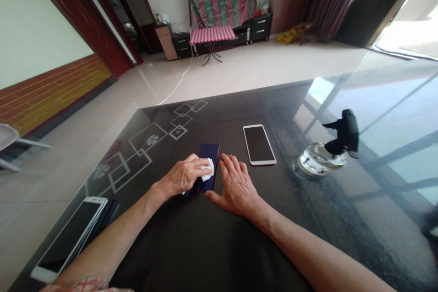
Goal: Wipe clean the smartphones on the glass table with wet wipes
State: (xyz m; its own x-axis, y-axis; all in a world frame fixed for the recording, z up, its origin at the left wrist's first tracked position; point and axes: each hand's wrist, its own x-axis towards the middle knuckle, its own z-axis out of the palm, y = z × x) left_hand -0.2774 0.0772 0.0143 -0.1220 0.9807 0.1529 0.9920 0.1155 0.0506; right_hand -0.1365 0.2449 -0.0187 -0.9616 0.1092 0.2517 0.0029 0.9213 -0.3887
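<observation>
A patterned sleeve (85, 284) is nearest. On the bench (164, 242), a dark-blue smartphone (210, 149) lies under white tissue (208, 173) pinched in the left grip (184, 174); the right grip (237, 187), thumb spread, rests alongside. Rightward: 1 white-framed smartphone (259, 145), 1 spray bottle (320, 160).

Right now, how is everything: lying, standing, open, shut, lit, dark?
Flat dark-blue phone with red edge: lying down, partly covered.
Crumpled white tissue: pinched in left hand, over that phone.
Right hand: open, palm down beside it.
White-framed rectangular phone: lying flat, screen dark.
Silver-edged white phone, lower left: screen dark.
Clear spray bottle with black trigger: standing upright.
Black drawers with silver handles: shut.
</observation>
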